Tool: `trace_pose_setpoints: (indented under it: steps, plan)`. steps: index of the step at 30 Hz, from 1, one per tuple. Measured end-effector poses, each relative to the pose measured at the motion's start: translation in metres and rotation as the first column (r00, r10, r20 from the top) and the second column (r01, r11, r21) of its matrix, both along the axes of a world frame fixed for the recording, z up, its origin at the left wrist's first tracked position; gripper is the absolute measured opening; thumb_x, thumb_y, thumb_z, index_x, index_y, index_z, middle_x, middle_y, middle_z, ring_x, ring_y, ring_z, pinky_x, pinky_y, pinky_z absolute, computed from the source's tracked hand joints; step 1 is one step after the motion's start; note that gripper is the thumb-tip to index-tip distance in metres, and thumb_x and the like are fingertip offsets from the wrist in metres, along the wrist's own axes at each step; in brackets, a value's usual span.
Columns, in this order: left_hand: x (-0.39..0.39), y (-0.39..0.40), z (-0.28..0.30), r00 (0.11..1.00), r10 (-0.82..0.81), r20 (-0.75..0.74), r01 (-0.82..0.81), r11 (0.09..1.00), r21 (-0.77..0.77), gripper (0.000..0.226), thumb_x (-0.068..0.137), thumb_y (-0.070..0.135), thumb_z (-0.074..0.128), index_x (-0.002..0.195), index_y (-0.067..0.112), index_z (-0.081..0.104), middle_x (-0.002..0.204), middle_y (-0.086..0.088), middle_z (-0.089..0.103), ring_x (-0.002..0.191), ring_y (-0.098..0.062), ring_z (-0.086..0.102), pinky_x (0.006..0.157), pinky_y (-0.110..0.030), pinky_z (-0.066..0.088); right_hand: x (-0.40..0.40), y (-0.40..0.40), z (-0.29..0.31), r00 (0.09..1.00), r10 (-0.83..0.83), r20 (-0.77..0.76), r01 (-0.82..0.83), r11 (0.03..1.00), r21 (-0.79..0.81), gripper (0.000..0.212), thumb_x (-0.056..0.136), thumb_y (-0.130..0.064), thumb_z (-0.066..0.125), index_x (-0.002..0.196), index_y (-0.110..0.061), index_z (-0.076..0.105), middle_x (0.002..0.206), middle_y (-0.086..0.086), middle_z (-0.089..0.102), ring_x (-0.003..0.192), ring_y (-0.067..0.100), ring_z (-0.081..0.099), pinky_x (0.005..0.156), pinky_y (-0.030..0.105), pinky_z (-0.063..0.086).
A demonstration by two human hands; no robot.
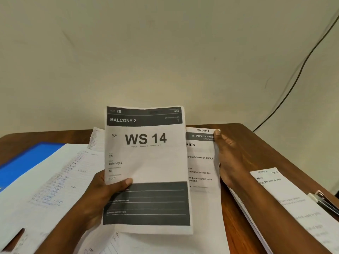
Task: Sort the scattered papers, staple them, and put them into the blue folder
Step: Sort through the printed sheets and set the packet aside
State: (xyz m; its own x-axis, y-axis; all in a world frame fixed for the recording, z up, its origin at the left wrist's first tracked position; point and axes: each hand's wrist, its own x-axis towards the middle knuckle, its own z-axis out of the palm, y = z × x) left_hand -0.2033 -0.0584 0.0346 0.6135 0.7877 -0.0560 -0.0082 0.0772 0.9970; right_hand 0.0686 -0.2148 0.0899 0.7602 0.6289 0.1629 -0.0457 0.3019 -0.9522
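The scattered papers are only partly gathered, judging from the head view: handwritten sheets (55,180) lie spread over the brown table (266,143), partly covering the blue folder (27,158) at the left, another printed stack (286,198) lies at the right beside what may be a clip or stapler (322,199), and nothing looks stapled or filed yet. The left hand (102,195) grips the "WS 14" sheet (146,162) upright, thumb on its face, while the right hand (229,158) holds the right edge of the "Section 5" page (200,158) behind it, fingers mostly hidden.
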Motion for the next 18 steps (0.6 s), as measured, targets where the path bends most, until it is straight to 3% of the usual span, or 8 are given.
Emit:
trace_pose_setpoints:
  steps: [3,9,13,16,18]
  plan:
    - [0.004,-0.004,0.000,1.000,-0.013,-0.023,0.014,1.000,0.017,0.126,0.004,0.069,0.097,0.117,0.021,0.065,0.094,0.000,0.081,0.080,-0.020,0.079,0.058,-0.026,0.062,-0.004,0.001,0.005,1.000,-0.009,-0.021,0.010,0.999,0.045,0.029,0.107,-0.032,0.050,0.106,-0.014,0.073,0.101,0.007,0.081,0.086,0.019,0.078,0.076,0.034,0.065]
    - [0.009,-0.008,-0.002,0.994,-0.032,-0.101,0.036,0.999,0.034,0.129,0.005,0.073,0.095,0.120,0.021,0.065,0.096,0.001,0.081,0.083,-0.025,0.079,0.065,-0.031,0.062,-0.012,0.001,0.014,1.000,-0.012,-0.023,0.014,0.997,0.079,0.030,0.106,-0.036,0.053,0.097,-0.020,0.076,0.104,0.008,0.080,0.090,0.023,0.077,0.085,0.043,0.060]
    - [0.012,-0.010,-0.005,0.994,-0.030,-0.102,0.034,0.999,0.038,0.128,0.004,0.073,0.095,0.118,0.023,0.065,0.095,0.004,0.081,0.085,-0.028,0.079,0.064,-0.031,0.062,-0.016,0.000,0.016,0.999,-0.024,-0.021,0.026,0.995,0.098,0.028,0.106,-0.036,0.052,0.100,-0.019,0.074,0.102,0.007,0.081,0.086,0.022,0.077,0.081,0.042,0.062]
    - [0.015,-0.010,-0.008,0.995,-0.039,-0.090,0.044,0.998,0.054,0.127,0.008,0.074,0.095,0.119,0.021,0.065,0.098,0.003,0.081,0.085,-0.022,0.079,0.066,-0.031,0.063,-0.019,0.001,0.015,0.998,-0.038,-0.043,0.043,0.994,0.100,0.029,0.106,-0.037,0.053,0.102,-0.018,0.075,0.098,0.005,0.081,0.084,0.020,0.078,0.078,0.040,0.063]
    - [0.016,-0.010,-0.010,0.995,-0.048,-0.088,0.055,0.996,0.073,0.124,0.011,0.075,0.095,0.119,0.022,0.066,0.099,0.003,0.081,0.087,-0.020,0.079,0.066,-0.029,0.063,-0.022,0.002,0.015,0.998,-0.026,-0.059,0.031,0.995,0.093,0.031,0.106,-0.039,0.053,0.107,-0.017,0.075,0.103,0.008,0.081,0.092,0.026,0.078,0.083,0.045,0.061]
